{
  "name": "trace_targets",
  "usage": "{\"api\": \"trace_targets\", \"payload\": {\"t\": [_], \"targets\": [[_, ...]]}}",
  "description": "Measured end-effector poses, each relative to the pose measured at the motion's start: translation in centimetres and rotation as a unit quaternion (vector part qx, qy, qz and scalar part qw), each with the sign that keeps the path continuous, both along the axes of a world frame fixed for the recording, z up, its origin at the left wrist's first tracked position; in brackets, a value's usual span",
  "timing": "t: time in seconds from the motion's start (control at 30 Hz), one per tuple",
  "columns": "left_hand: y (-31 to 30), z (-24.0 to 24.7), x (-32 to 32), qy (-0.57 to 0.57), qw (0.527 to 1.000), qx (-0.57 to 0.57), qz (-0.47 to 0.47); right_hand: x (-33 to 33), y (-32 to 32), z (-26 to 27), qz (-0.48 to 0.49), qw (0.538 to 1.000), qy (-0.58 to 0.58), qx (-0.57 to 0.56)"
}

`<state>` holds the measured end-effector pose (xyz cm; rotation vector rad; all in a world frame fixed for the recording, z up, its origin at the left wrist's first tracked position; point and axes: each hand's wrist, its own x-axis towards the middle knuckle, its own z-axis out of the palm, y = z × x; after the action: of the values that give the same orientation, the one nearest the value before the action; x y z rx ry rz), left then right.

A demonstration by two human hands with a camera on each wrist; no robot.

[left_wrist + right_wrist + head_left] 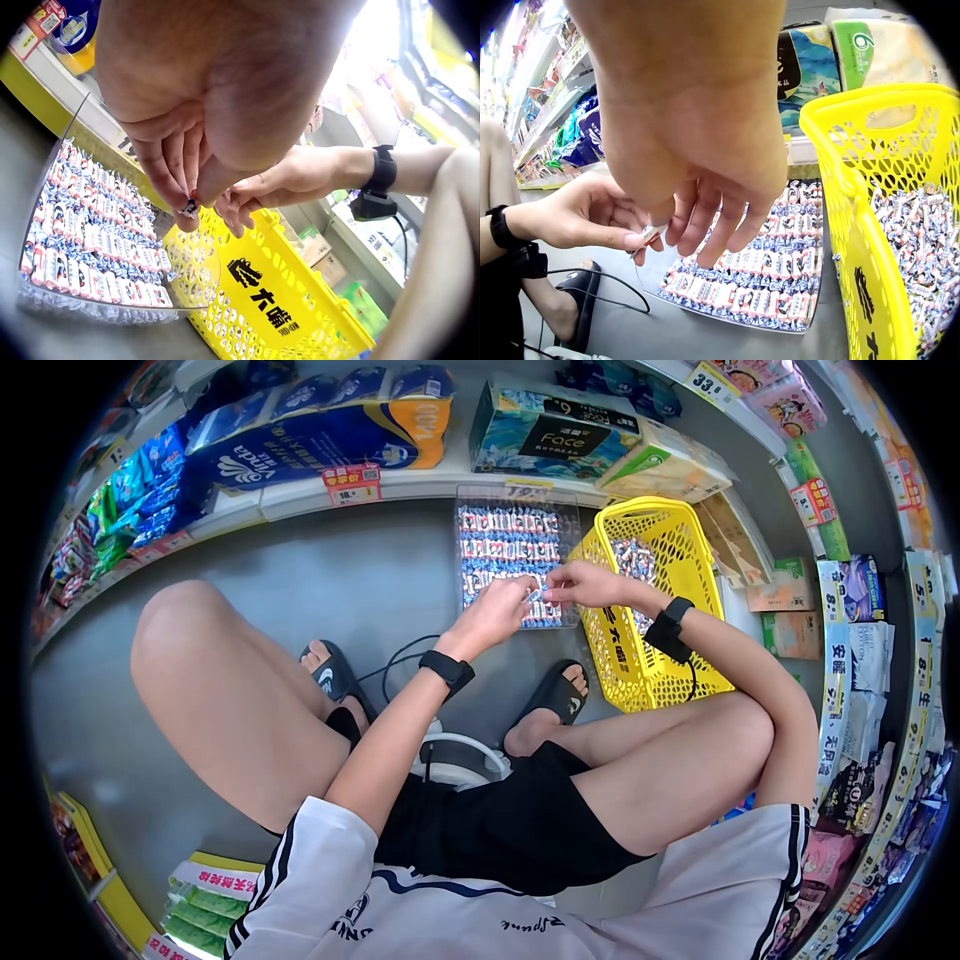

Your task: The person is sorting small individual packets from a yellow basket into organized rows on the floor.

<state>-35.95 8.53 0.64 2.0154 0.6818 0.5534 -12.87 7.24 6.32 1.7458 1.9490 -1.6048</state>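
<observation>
In front of the seated person, both hands meet over a clear box (816, 300) of wrapped candies in rows. The left hand (490, 618) pinches one small wrapped candy (649, 234) between thumb and fingertips; its white, red and blue wrapper shows in the left wrist view. From the other side comes the right hand (590, 585), its thumb and forefinger at the wrapper's end, pinching it, while its other fingers hang loosely bent. The candy rows (90, 232) lie just below. Right of the box stands a yellow basket (650, 675) holding a heap of similar candies (919, 247).
Shelves with tissue packs (555, 435) and a large blue pack (300, 435) run behind the box. More shelves with bagged goods (865, 670) curve along the right. The person's sandalled feet (340, 680) and a dark cable (395, 655) are on the grey floor.
</observation>
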Motion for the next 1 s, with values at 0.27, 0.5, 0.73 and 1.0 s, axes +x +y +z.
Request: {"api": "trace_targets", "payload": {"t": [0.27,0.5,0.73,1.0], "targets": [[-0.6,-1.0,0.2,-0.013,1.0,-0.026,-0.003,0.1,-1.1,-2.4,-0.062,0.996,0.051,0.027],[-0.8,-1.5,0.8,-0.031,0.997,-0.049,0.045,-0.6,-0.7,-2.1,-0.086,0.996,-0.005,0.033],[-2.1,-2.5,1.5,-0.039,0.998,-0.024,0.046,-0.3,-1.1,-4.3,-0.107,0.992,-0.059,0.0],[-3.5,-5.9,1.6,-0.009,0.982,-0.066,0.175,-2.2,-2.3,-4.8,-0.16,0.984,-0.041,0.062]]}}
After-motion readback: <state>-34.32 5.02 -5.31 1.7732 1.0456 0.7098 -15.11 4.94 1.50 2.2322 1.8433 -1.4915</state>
